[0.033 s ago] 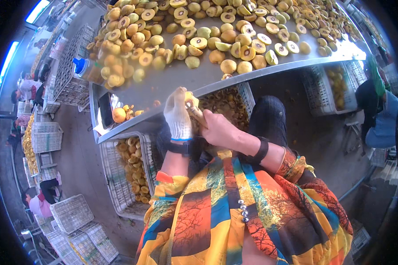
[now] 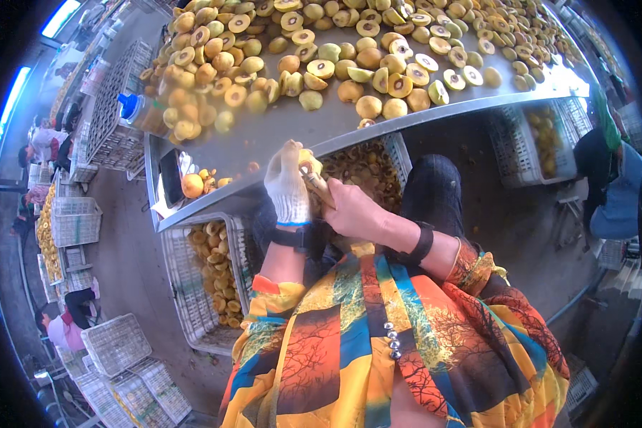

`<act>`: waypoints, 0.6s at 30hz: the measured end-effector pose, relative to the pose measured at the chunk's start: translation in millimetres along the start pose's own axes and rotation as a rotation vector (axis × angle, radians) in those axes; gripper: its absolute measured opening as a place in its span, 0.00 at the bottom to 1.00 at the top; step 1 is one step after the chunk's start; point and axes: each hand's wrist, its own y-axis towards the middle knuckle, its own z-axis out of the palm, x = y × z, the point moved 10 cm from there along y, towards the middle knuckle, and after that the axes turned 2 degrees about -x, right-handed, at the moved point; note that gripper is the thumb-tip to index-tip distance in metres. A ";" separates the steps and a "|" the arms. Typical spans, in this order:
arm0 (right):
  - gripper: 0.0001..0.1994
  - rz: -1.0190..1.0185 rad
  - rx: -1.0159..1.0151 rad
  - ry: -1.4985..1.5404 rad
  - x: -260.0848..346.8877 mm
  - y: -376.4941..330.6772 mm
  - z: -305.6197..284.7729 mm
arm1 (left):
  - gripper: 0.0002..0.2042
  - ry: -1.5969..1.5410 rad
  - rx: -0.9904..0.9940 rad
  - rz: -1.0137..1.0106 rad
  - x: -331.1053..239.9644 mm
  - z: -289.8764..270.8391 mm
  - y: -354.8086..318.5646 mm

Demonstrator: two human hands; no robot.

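My left hand [image 2: 287, 187], in a white knit glove, is closed round a halved yellow peach [image 2: 306, 156] just off the table's front edge. My bare right hand [image 2: 357, 210] grips the wooden handle of a pitting tool [image 2: 320, 189]. The tool's metal tip meets the fruit's cut face; how deep it goes is hidden. Both hands are close together above a crate [image 2: 401, 158] of brown and yellow fruit pieces under the table edge. On the metal table [image 2: 285, 132] lie many peach halves [image 2: 321, 69], several with the dark stone showing.
A white crate [image 2: 182, 299] of pitted halves stands left of my legs. A phone [image 2: 170, 176] and fruit scraps [image 2: 208, 181] lie in the table's left corner, near a blue-capped bottle [image 2: 137, 110]. Another person [image 2: 620, 189] is at far right by a fruit crate [image 2: 521, 150].
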 end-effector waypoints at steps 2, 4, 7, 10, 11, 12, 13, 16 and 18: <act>0.12 0.037 -0.004 0.038 -2.8 -3.4 -0.8 | 0.15 -0.004 0.046 -0.104 9.3 2.5 2.0; 0.11 0.091 0.033 0.092 -6.4 -5.9 0.0 | 0.14 0.007 0.099 -0.204 17.4 7.5 1.3; 0.10 0.214 0.182 0.243 -14.4 -12.2 8.4 | 0.15 -0.023 0.221 -0.270 28.3 18.3 -6.3; 0.07 0.418 0.359 0.543 -4.7 -27.1 13.6 | 0.18 -0.068 0.229 -0.311 28.6 20.5 -7.9; 0.08 0.402 0.448 0.726 -6.9 -26.3 26.2 | 0.18 -0.109 0.221 -0.336 26.6 22.5 -10.6; 0.10 0.376 0.530 0.912 -15.5 -23.0 38.9 | 0.18 -0.145 0.164 -0.340 21.7 22.0 -10.0; 0.13 0.353 0.613 1.098 -9.3 -22.7 44.5 | 0.18 -0.160 0.069 -0.332 18.4 9.3 -4.9; 0.09 0.185 0.575 0.770 -12.6 -18.8 37.3 | 0.18 -0.183 -0.100 -0.235 -22.5 -46.0 10.8; 0.10 -0.160 0.275 0.115 -28.6 -3.6 24.4 | 0.19 0.008 -0.131 -0.093 -73.4 -105.2 9.8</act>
